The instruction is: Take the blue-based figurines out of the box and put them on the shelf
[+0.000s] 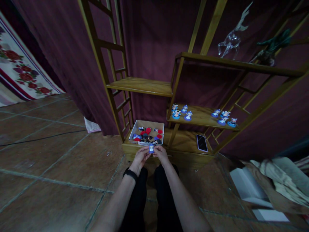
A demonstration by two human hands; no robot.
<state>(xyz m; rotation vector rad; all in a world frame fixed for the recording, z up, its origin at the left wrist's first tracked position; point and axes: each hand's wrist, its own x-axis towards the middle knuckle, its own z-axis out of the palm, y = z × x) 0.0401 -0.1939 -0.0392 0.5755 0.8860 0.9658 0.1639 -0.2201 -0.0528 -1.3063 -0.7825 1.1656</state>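
Between my two hands is a small purple-and-white figurine (151,148), held upright just in front of the shelf's lower edge. My left hand (142,155) grips it from the left, and my right hand (160,152) pinches it from the right. Just beyond my hands stands a shallow cardboard box (134,129) on the bottom board. Several figurines and red, black and purple round pieces lie jumbled inside it. On the low shelf (202,117) to the right, several similar figurines (188,115) stand on round bases in two groups, one at each end.
A phone (201,142) lies on the bottom board at the right. Higher up stand a clear glass deer (233,38) and a dark green sculpture (272,48). White boxes (251,185) and crumpled cloth (280,180) lie on the right floor. A black cable (43,139) crosses the tiles at left.
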